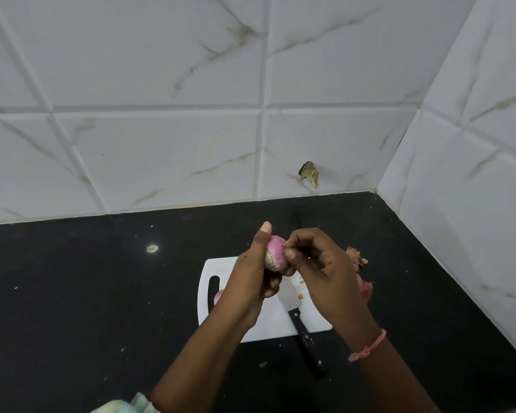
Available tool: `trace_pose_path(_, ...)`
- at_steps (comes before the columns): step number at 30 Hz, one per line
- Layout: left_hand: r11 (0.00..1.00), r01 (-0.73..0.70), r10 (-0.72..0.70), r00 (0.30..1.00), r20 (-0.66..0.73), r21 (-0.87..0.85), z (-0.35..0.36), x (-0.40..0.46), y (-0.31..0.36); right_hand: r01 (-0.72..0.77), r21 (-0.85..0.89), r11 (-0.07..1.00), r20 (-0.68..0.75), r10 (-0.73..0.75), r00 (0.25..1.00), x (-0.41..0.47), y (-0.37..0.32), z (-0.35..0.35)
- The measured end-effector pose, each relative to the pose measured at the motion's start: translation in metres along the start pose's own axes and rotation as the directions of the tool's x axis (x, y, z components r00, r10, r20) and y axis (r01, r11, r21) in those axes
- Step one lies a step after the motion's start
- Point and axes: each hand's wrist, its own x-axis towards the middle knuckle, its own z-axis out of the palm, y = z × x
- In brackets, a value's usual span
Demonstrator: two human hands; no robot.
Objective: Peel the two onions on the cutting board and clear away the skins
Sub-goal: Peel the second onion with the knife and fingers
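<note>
The left hand [252, 272] is gripping 1 onion [274, 257] above the cutting board [268, 320], fingers curled around it. The right hand [319, 269] is pinching at the onion's upper side, apparently lifting skin. This onion is showing pink, mostly bare flesh, so peeling appears nearly complete. The second onion [218, 296] is lying on the board, mostly hidden behind the left wrist; its state cannot be judged. Loose skins [358, 259] are lying on the tabletop [102, 293] beside the board, not yet cleared. A knife [303, 326] is resting across the board edge.
</note>
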Motion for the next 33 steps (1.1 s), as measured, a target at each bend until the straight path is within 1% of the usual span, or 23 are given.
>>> trace_pose_path(6,0.997,0.082,-0.081,0.995,-0.060,0.010,0.001,0.002,-0.003,0.012,-0.164,0.986,0.076,0.000,0.997,0.006,0.005,-0.002)
trace_pose_path(9,0.994,0.107,-0.106,0.992,-0.063,0.012,-0.001,0.003,-0.003,0.011,-0.215,0.977,0.086,0.007,0.996,0.004,0.009,0.000)
trace_pose_path(11,0.992,0.127,-0.128,0.990,-0.065,-0.018,-0.001,0.003,-0.003,-0.011,-0.187,0.982,0.093,0.029,0.995,0.003,0.009,-0.001)
trace_pose_path(14,0.987,0.151,-0.154,0.986,-0.060,-0.058,-0.002,0.005,-0.002,-0.082,-0.044,0.996,0.052,0.084,0.995,-0.001,0.009,-0.004)
trace_pose_path(15,0.987,0.149,-0.152,0.987,-0.053,-0.053,-0.003,0.005,-0.002,-0.079,-0.022,0.997,0.033,0.080,0.996,-0.001,0.009,-0.005)
trace_pose_path(18,0.992,0.125,-0.125,0.992,-0.034,-0.022,-0.005,0.007,-0.003,-0.005,-0.123,0.992,0.016,0.007,1.000,-0.001,0.009,-0.006)
trace_pose_path(22,0.994,0.109,-0.107,0.992,-0.068,0.026,-0.006,0.008,-0.004,0.037,-0.156,0.987,-0.023,-0.041,0.999,0.002,0.007,-0.007)
trace_pose_path(25,0.992,0.092,-0.084,0.992,-0.099,0.083,-0.009,0.009,-0.004,0.020,-0.210,0.978,0.030,-0.014,0.999,0.005,0.007,-0.007)
trace_pose_path(27,0.988,0.096,-0.083,0.991,-0.108,0.122,-0.010,0.010,-0.003,0.057,-0.283,0.957,0.092,-0.032,0.995,0.007,0.009,-0.007)
trace_pose_path(30,0.982,0.131,-0.119,0.989,-0.091,0.139,-0.010,0.010,-0.003,0.136,-0.399,0.907,0.156,-0.079,0.985,0.010,0.015,-0.004)
trace_pose_path(33,0.975,0.175,-0.165,0.983,-0.077,0.139,-0.009,0.010,-0.004,0.158,-0.472,0.867,0.175,-0.084,0.981,0.009,0.018,0.001)
